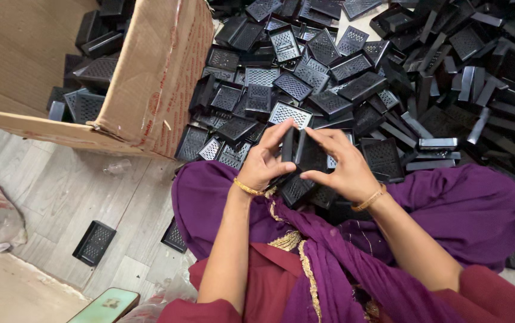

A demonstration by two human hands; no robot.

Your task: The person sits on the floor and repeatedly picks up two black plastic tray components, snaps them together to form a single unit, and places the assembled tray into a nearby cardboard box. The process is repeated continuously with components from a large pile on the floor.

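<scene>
Both my hands hold small black plastic parts with perforated faces, raised above my lap. My left hand [264,160] grips the left side of a black piece [306,154], thumb on top. My right hand [344,164] pinches the same black piece from the right, fingers curled over its upper edge. Another black perforated part [296,188] lies just under my hands on my purple cloth [461,206]. Gold bangles circle both wrists.
A large heap of black perforated plastic parts [353,66] covers the floor ahead and to the right. An open cardboard box [156,72] at the left holds several more. One loose part [94,242] lies on the grey floor; a phone [105,305] sits at the bottom left.
</scene>
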